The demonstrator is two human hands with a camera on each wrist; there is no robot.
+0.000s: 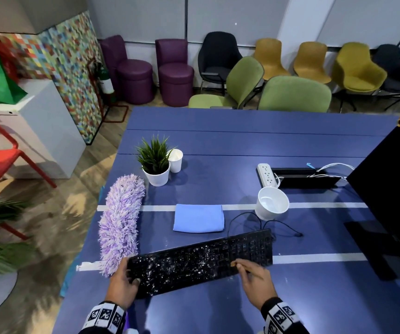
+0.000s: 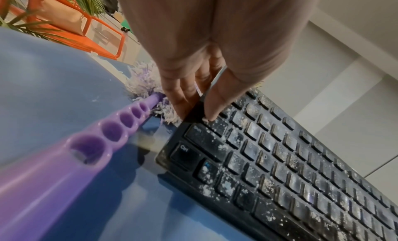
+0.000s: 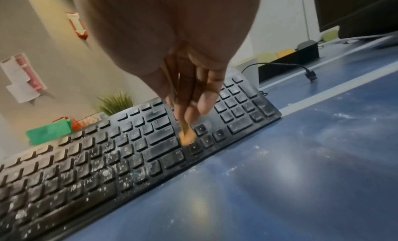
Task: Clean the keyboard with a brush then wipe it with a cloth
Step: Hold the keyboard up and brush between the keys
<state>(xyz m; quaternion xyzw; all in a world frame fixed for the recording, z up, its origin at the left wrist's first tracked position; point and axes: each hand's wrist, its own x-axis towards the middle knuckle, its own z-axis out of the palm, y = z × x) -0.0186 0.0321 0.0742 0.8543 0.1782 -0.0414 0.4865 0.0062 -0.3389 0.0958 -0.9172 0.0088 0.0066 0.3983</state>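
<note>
A black keyboard (image 1: 201, 259) speckled with white crumbs lies slanted on the blue table (image 1: 218, 141). My left hand (image 1: 122, 283) grips its left end, thumb on the keys (image 2: 215, 106) and fingers over the edge. My right hand (image 1: 254, 280) pinches a small brush (image 3: 186, 134) with tan bristles, whose tip touches the keys beside the arrow cluster (image 3: 206, 140). A folded blue cloth (image 1: 199, 218) lies behind the keyboard.
A fluffy purple duster (image 1: 122, 222) lies left of the keyboard, its handle (image 2: 86, 151) by my wrist. Behind stand a potted plant (image 1: 155, 162), a paper cup (image 1: 176, 160), a white bowl-like cup (image 1: 272, 206), a power strip (image 1: 267, 174) and a black monitor (image 1: 392, 189).
</note>
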